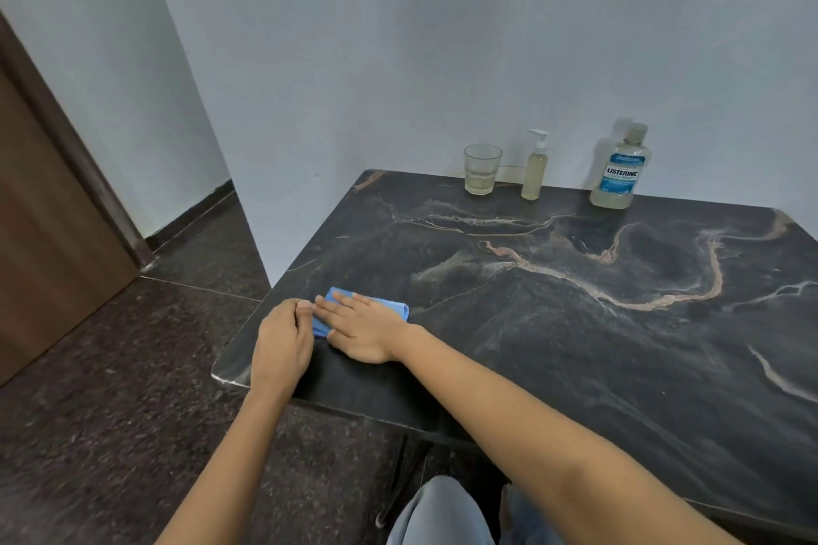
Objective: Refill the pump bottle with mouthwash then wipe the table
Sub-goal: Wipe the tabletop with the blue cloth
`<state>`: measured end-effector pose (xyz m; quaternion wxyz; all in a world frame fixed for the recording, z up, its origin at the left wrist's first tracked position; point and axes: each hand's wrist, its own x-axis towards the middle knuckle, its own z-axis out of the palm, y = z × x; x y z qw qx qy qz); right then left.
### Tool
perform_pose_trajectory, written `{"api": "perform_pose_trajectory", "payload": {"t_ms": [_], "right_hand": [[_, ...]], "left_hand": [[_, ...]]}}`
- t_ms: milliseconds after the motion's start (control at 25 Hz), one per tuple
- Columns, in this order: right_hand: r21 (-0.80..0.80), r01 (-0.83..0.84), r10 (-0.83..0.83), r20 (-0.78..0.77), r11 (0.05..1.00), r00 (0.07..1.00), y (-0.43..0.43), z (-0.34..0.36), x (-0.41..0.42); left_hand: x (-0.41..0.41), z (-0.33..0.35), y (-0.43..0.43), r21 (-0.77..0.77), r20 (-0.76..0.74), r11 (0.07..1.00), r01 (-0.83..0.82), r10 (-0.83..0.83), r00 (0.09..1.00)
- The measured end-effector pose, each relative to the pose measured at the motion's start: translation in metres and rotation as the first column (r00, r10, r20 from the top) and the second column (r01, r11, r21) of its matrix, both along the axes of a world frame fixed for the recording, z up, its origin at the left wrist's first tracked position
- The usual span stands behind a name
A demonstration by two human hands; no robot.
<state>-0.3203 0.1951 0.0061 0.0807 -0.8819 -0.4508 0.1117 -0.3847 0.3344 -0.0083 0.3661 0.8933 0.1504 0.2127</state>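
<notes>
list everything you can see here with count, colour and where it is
table: 1, black marble with tan veins, against the wall
glass: 1, clear, back edge, leftmost
pump bottle: 1, yellowish with white pump, back edge, middle
mouthwash bottle: 1, clear with blue label, back edge, rightmost
cloth: 1, blue, folded, near left corner
door: 1, brown, far left
hands: 2; right hand flat on the cloth, left hand at its left edge

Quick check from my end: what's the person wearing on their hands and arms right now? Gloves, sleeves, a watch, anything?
Nothing shows. The left hand and right hand are bare, with no gloves, rings or watch visible. Both forearms are uncovered up to the bottom edge of the head view, so no sleeve shows. The only clothing in view is light grey-blue fabric over a knee.
</notes>
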Motion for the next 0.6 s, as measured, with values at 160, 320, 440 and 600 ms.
{"api": "perform_pose_trajectory", "payload": {"t_ms": [160,320,440,600], "right_hand": [[-0.012,-0.103,0.104,0.007,0.995,0.995,-0.025,-0.001,-0.044],[0.006,-0.153,0.153,0.021,0.988,0.988,-0.054,-0.008,-0.077],[0.033,-0.18,0.179,0.026,0.983,0.983,-0.077,-0.008,-0.094],[0.037,-0.185,0.185,0.006,0.982,0.983,-0.107,-0.002,-0.107]], "left_hand": [[-0.018,-0.002,-0.013,-0.033,0.008,0.999,0.009,-0.009,1.0],[-0.028,-0.005,-0.027,-0.009,0.024,0.999,0.033,-0.033,0.999],[-0.03,-0.006,-0.036,0.016,0.033,0.998,0.053,-0.054,0.998],[-0.025,-0.004,-0.047,-0.005,0.027,0.995,0.1,-0.1,0.995]]}}
